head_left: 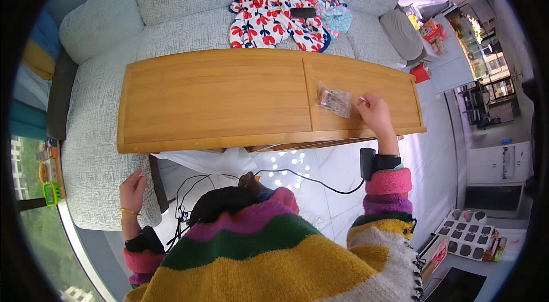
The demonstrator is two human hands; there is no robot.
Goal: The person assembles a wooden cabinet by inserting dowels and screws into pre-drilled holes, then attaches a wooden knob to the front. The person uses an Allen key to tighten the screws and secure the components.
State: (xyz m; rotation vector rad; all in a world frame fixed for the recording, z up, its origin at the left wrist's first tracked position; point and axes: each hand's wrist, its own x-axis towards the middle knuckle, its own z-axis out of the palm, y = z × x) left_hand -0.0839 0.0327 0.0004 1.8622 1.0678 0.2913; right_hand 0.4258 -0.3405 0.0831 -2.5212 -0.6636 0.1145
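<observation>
My right hand (376, 113) is over the right part of the wooden table (217, 102), thumb and fingers pinched together. A small whitish bit shows at its fingertips, too small to name. Just left of these fingertips lies a clear plastic bag (335, 102) with small brownish and dark pieces inside; a narrow gap seems to separate them. My left hand (134, 192) hangs beside the seat of the grey sofa (97, 176), below the table's left front corner. It holds nothing, and its fingers are loosely stretched and apart.
Behind the table, a white blanket with red and blue print (263, 19) lies on the sofa, a dark flat object (303, 13) on top. A black cable (309, 178) runs from my right wrist across the tiled floor. White sheeting (206, 160) hangs under the table's front edge.
</observation>
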